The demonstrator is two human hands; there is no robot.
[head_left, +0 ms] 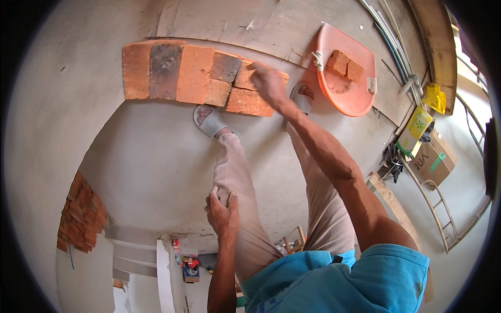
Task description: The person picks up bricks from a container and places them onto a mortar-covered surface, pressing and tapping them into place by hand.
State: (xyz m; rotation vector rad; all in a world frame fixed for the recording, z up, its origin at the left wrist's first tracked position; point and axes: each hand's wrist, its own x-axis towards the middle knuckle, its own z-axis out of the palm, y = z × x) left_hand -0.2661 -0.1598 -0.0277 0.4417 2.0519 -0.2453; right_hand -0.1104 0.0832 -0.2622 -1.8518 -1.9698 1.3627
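- Your right hand is down at the far end of the brick row, fingers curled over the top edge of the end brick; the grip looks closed on it, though the underside of the hand is hidden.
- That brick sits at the right end of the row, atop another orange brick, on the grey concrete slab, just ahead of your sandals.
- Your left hand rests on your left thigh, palm down, fingers spread loosely, holding nothing.
- I'd judge this brick heavy, stiff and rough: it won't flex, the gritty faces give good friction, but corners can chip if knocked.
- Best hold, to my eye, is across the short width, thumb on one long face and fingers on the other.
- The row mixes bright orange bricks with two darker, scorched-looking ones; all blocky with worn edges.
- To the right, an orange plastic pan holds two more bricks; it looks smooth and light.
- A cardboard box and a yellow bag lie well apart at the right.
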